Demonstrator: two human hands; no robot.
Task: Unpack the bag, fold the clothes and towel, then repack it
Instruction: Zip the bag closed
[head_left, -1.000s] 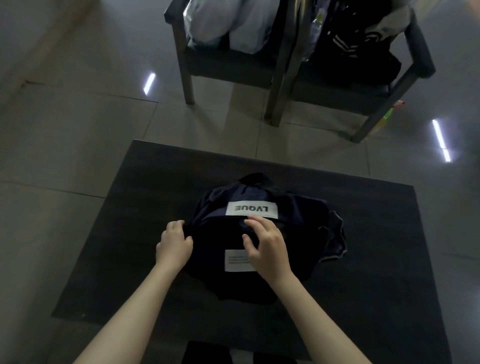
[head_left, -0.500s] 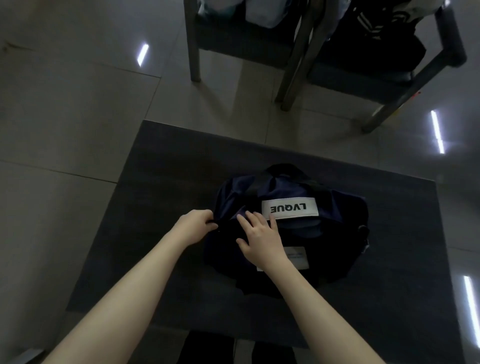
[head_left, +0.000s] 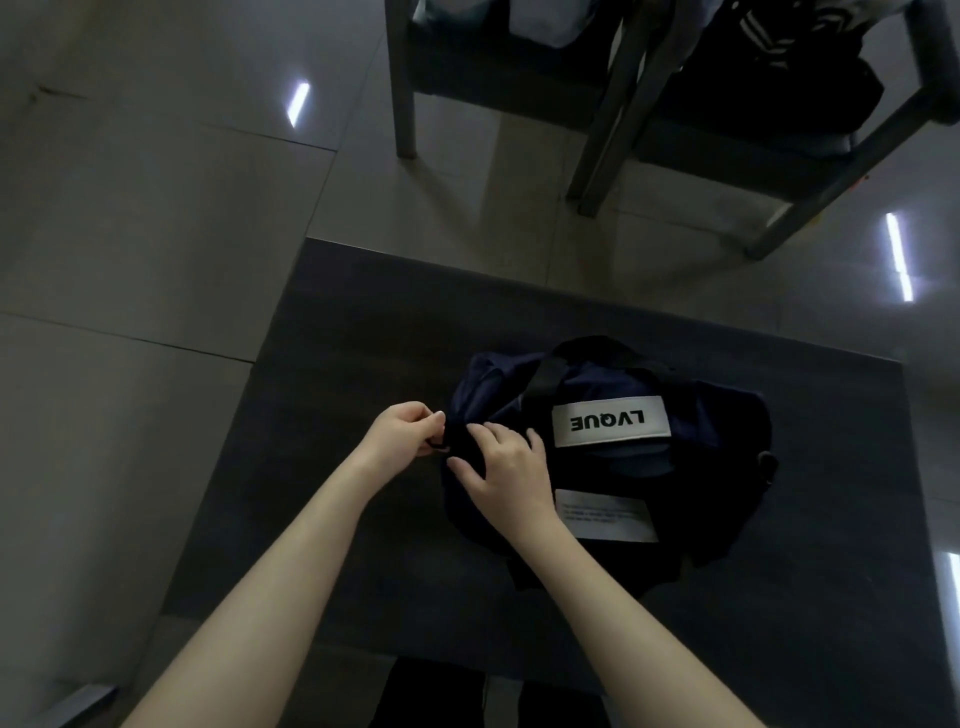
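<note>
Dark navy duffel bag — white "LVQUE" label, black handles — lies closed near the table's far-right corner.

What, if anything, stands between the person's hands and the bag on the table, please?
Nothing visible does. Both hands are on the left end of the bag: the left hand pinches a dark part there, and the right hand rests on the fabric beside it. The bag lies on the table.
</note>
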